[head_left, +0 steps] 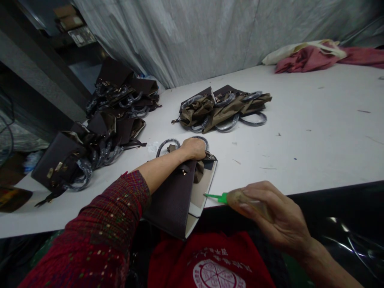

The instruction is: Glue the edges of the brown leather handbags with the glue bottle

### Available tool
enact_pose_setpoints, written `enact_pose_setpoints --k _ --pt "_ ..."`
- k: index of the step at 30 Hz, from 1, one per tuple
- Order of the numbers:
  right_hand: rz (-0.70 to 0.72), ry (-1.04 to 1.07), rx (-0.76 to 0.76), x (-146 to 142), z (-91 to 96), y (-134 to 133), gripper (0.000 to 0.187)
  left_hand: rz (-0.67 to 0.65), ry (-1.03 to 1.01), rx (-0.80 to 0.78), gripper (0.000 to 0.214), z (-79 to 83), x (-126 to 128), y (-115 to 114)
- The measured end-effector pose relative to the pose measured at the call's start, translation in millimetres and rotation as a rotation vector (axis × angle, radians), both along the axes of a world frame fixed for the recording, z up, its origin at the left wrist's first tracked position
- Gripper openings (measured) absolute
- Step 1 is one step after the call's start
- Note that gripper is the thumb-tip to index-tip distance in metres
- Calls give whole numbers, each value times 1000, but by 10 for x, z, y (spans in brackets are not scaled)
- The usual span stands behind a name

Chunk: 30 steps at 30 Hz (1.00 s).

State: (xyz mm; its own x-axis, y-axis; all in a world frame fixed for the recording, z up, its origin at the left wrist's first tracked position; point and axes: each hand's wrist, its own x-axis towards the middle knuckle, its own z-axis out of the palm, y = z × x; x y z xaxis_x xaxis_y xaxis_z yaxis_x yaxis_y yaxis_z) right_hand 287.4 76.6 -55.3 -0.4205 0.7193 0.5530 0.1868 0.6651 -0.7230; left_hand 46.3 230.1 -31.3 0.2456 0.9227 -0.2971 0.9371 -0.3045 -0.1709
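A dark brown handbag (172, 200) lies at the table's front edge, its open side turned to the right and showing a pale inner board (202, 192). My left hand (195, 149) is closed on the far top of the handbag, by its plastic-wrapped handles and the bunched olive lining (199, 172). What exactly its fingers pinch is hidden. In my right hand (273, 212) is a squeeze bottle (240, 198), mostly covered by the fingers. Its thin green nozzle (222, 197) points left, with the tip at the handbag's open side edge; whether it touches I cannot tell.
Several similar handbags (226, 106) with olive linings lie across the table (300, 132). More are piled at the left (120, 92), near a pillar. Pink and cream cloth (312, 58) lies at the far right. A grey sheet (204, 36) hangs behind the table.
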Motion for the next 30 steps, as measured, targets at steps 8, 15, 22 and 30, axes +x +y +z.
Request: enact_pose_setpoints --k 8,15,22,30 --pt "66 -4 -120 -31 36 -81 10 -4 -6 20 36 -15 -10 -16" --pt "-17 -11 -165 -59 -2 -117 4 10 -10 51 35 -7 -17 -40" --pt "-51 -7 -279 -74 0 -174 9 30 -3 85 33 10 -5 -104" --pt "-65 -70 -164 -96 19 -53 10 73 43 192 32 414 -72 -172"
